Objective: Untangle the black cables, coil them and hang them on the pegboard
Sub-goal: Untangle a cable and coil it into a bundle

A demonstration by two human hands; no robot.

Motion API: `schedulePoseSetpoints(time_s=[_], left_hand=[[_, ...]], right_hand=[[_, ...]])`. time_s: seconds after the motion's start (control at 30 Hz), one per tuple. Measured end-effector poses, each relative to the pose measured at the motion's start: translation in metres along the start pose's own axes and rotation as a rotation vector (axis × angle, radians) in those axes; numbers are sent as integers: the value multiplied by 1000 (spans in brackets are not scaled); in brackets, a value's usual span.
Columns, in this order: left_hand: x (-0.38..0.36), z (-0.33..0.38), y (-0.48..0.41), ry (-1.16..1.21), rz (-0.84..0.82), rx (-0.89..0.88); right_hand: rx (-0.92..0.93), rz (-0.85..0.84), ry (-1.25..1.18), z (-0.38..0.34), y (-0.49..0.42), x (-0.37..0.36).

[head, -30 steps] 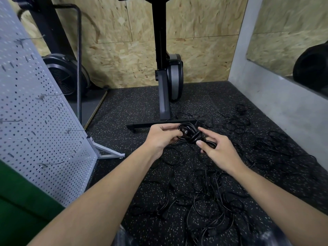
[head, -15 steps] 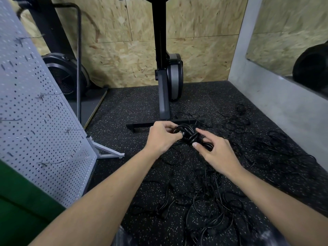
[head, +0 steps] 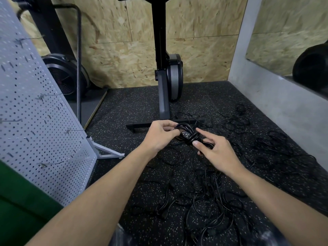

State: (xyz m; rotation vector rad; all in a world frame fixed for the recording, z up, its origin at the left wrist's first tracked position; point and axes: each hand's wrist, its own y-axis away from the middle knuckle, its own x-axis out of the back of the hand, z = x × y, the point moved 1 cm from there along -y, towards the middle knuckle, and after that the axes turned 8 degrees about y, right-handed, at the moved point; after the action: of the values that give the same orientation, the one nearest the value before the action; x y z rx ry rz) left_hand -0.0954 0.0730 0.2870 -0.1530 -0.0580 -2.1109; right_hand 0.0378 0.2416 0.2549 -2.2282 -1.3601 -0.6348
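Observation:
A coiled black cable with its plug facing me is held up between both hands above the floor. My left hand grips the coil's left side with curled fingers. My right hand holds the right side, thumb and forefinger pinching around the wrapped middle. A tangle of loose black cables lies spread over the speckled black floor below and to the right. The grey pegboard stands tilted at the left, with several wire hooks on it and no cable on them.
A black exercise machine post with a floor bar stands just behind my hands. A fan wheel sits at the back left. A grey wall runs along the right. Something green fills the lower left.
Both hands have shifted slightly left and closer together. The coil has turned so that its plug now faces me, and my right thumb has moved over the wrap.

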Motion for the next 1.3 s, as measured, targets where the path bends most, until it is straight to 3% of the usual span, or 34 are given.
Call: schedulePoseSetpoints(time_s=[0.23,0.43,0.57,0.7,0.8,0.9,1.2,1.3], left_hand=[[-5,-1,1,305,-114,122],[-5,-4,0,359,-50,148],[4,-6,2,392,-131,161],[7,-7,3,22,-259,-129],[4,-8,3,-234,-178,-320],[-1,-5,6,-335,-83,-458],[-1,-1,6,-555,-64,-565],[6,1,3,-553,-21,-506]], right_hand=[[25,-87,-101,4,-3,-5],[34,-74,-84,9,-7,-6],[1,-83,-52,11,-8,-4],[-14,-99,-83,8,-6,-2],[-9,-93,-72,7,-5,-2],[-5,-82,-93,4,-3,-3],[-38,-74,10,10,-6,1],[-48,-69,10,11,-8,3]])
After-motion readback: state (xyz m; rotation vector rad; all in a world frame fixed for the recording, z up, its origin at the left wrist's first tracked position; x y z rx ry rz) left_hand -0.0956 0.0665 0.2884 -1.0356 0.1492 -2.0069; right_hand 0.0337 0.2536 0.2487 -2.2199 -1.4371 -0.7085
